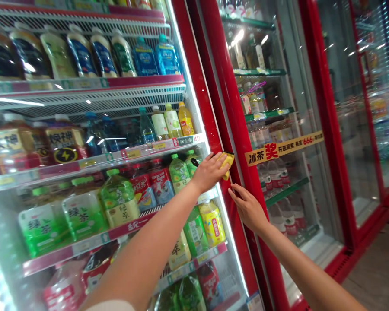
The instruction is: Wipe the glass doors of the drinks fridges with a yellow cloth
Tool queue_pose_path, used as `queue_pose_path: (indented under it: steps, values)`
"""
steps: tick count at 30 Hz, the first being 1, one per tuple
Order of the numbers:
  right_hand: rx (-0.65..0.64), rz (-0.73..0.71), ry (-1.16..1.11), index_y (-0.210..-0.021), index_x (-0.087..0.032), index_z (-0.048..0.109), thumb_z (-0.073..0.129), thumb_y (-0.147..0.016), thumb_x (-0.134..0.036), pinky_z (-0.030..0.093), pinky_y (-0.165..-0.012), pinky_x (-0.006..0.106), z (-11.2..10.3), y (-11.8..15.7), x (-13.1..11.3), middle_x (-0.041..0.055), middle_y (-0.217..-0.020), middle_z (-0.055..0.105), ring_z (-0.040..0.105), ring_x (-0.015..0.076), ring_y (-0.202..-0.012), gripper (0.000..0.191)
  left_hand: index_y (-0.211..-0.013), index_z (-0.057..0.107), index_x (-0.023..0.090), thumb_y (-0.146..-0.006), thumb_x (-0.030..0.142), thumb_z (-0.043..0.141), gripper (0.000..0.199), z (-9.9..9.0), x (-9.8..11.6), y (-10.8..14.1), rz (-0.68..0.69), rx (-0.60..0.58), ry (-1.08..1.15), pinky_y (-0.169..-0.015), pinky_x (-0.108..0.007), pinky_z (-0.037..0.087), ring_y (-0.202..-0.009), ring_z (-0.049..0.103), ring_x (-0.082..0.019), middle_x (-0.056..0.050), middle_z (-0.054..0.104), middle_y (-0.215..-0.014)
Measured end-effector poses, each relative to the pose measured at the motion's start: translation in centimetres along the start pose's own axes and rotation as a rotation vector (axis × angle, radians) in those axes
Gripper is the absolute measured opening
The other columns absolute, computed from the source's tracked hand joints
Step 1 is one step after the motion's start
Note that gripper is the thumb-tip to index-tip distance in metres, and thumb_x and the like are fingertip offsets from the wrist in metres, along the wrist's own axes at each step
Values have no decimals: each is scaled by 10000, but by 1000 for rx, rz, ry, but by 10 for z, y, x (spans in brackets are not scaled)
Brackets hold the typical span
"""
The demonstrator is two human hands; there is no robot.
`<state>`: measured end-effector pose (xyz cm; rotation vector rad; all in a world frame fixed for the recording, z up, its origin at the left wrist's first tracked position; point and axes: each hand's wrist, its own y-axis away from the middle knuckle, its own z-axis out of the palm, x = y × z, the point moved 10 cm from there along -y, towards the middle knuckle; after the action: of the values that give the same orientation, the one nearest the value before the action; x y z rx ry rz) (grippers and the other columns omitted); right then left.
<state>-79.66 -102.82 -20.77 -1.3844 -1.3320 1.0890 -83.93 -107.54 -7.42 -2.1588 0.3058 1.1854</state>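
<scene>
My left hand [209, 172] presses a yellow cleaning cloth [227, 165] with a dark edge against the red frame [210, 123] of the drinks fridge. Its fingers lie over the cloth, and a small black loop shows beside the hand. Lower and to the right, my right hand [249, 208] is open and holds nothing. Its fingers stretch toward the same red upright, with the fingertips at or very near its surface; I cannot tell if they touch.
Shelves of bottled drinks [118, 196] fill the lit fridge on the left. A red-framed glass door [278, 108] with a yellow printed strip [285, 148] stands at right, with more bottles behind it. Shelf edges [155, 147] jut close to my left arm.
</scene>
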Motion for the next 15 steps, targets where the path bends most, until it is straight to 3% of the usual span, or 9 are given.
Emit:
queue_pose_path:
  steps: [3,5,7,10,12,15]
  values:
    - [23,-9,-39,-1563,-320,433,408,-950,-24,516,-1135,462,-6,-17,-6,86,-1554,529,476,251,-1457,682,-1399,584,139,-935,128,547,465,-24,-42,4,-262,106,-42,-1289,-504,270,-1559,293,-266,-148,441,-1612]
    - [54,-5,-84,-1573,-325,412,405,-973,-53,506,-1142,464,-12,-32,-8,86,-1578,500,445,250,-1479,660,-1458,525,126,-947,108,499,512,-30,-49,15,-359,162,-57,-1303,-503,241,-1585,207,-257,-138,386,-1645]
    - [107,26,-146,-1575,-326,411,403,-998,-100,504,-1142,462,-21,-47,-5,86,-1591,484,450,250,-1475,620,-1476,512,158,-969,86,445,517,-25,-35,21,-307,152,-50,-1297,-468,275,-1579,225,-227,-104,423,-1629]
    - [194,95,-239,-1554,-318,451,408,-1016,-167,501,-1141,467,-32,-66,4,87,-1578,501,510,252,-1431,561,-1439,555,189,-982,79,449,482,-11,-12,18,-105,59,-22,-1265,-418,348,-1531,354,-199,-81,528,-1559]
    - [223,117,-279,-1532,-304,487,401,-1018,-183,495,-1147,472,-34,-78,8,89,-1556,528,527,249,-1416,535,-1434,560,175,-972,78,475,479,-14,-23,13,-82,29,-22,-1255,-424,364,-1519,380,-214,-97,533,-1554]
    - [193,112,-289,-1510,-287,518,372,-1021,-179,483,-1158,472,-28,-98,5,85,-1556,527,496,241,-1442,521,-1470,526,165,-950,64,483,531,-40,-67,19,-295,94,-52,-1262,-464,353,-1549,320,-246,-112,470,-1601]
